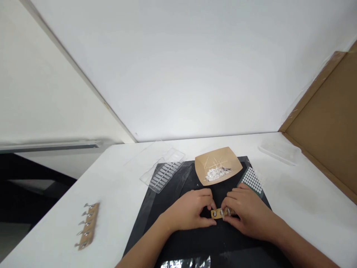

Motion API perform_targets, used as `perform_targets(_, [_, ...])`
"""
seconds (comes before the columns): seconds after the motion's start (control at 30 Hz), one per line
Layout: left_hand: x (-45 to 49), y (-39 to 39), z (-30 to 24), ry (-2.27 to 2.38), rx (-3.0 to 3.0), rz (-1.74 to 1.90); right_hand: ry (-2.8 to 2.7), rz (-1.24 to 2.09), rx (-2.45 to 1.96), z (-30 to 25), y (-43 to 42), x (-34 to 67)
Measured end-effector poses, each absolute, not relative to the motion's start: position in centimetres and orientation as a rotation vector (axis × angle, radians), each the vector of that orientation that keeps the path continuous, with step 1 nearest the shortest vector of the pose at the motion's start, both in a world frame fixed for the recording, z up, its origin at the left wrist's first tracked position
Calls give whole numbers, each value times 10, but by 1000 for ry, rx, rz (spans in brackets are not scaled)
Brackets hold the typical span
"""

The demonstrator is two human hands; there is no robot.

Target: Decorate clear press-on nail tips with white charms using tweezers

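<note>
On the black mat [181,242], a short wooden strip [218,213] with metal pieces standing along it lies between my hands. My left hand [192,210] has its thumb and fingertips at the two long edges of the strip's left end. Around the right part of the strip, my right hand [247,210] is closed, thumb in front and fingers behind, hiding that end. Just beyond them, a brown paper tray [202,175] holds small white pieces [216,173] and several thin sticks [216,162]. Beside my right hand is a sheet of white round dots [252,180].
A second wooden strip [90,227] with several metal clips lies on the white table [117,193] at left. A clear plastic case [164,171] with rows of nail-shaped pieces overlaps the mat. At right are a clear plastic lid [280,150] and a cardboard panel [329,126]. A white wall [195,74] stands behind.
</note>
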State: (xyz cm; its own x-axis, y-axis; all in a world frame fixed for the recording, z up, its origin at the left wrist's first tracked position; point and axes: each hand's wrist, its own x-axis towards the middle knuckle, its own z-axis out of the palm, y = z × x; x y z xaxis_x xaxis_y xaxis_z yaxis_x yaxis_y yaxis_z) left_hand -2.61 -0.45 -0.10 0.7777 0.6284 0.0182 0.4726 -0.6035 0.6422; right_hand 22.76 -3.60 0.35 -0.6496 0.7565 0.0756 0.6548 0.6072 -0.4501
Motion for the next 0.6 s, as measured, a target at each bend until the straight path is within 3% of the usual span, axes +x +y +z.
perform_targets(0.33, [-26,-4,-2,827,2354,312,-2512,586,-944,18,-27,243])
perform_targets(0.6, [-27,-3,1,744,2378,482,-1831,-103,-1011,16,-11,258])
